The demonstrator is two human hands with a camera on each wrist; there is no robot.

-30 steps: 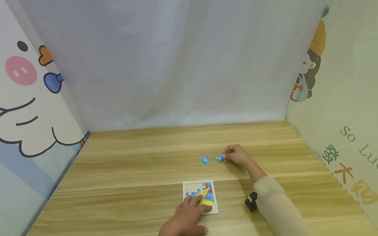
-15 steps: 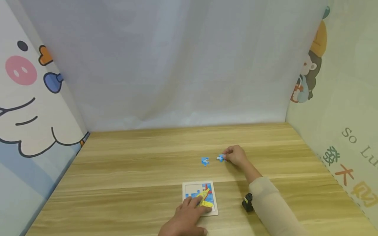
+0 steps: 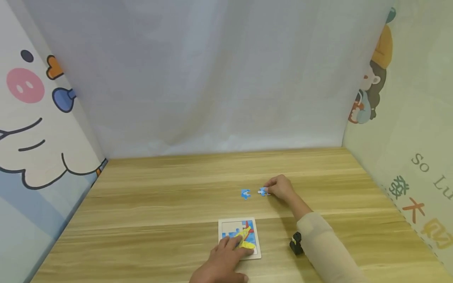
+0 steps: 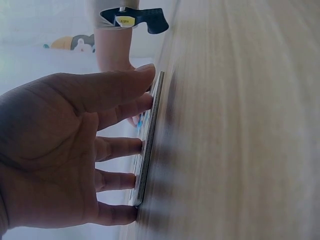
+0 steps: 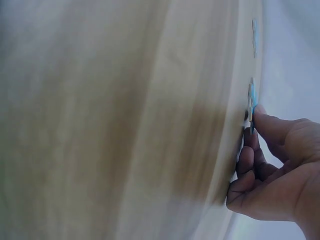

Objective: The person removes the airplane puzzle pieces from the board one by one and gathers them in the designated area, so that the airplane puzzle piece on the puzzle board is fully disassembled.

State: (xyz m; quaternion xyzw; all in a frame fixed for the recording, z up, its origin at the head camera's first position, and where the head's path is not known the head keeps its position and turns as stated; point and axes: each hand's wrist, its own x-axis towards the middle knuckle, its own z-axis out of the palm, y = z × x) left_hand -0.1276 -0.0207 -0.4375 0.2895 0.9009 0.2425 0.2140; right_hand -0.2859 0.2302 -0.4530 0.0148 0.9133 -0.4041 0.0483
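Note:
My right hand (image 3: 281,188) pinches a blue and white jigsaw piece (image 3: 262,192) between thumb and fingers, just at the tabletop; the right wrist view shows the same jigsaw piece (image 5: 251,97) edge-on. To its left a second blue jigsaw piece (image 3: 245,193) lies flat. Nearer the front is a white-framed puzzle board (image 3: 257,236), partly filled with a yellow and red airplane picture on blue; its upper left shows bare backing. My left hand (image 3: 223,259) rests on the lower left of the board with fingers spread. In the left wrist view, those fingers (image 4: 117,146) look straight, tips touching the board.
A wood-grain table (image 3: 148,212) holds everything. A black wrist-camera mount (image 3: 296,243) sits by the right sleeve (image 3: 323,243). A pale curtain (image 3: 226,78) stands behind, with printed cartoon panels (image 3: 403,118) at either side.
My right hand has shifted slightly left and toward me, with the pinched jigsaw piece turning a little. The left hand stays on the puzzle board.

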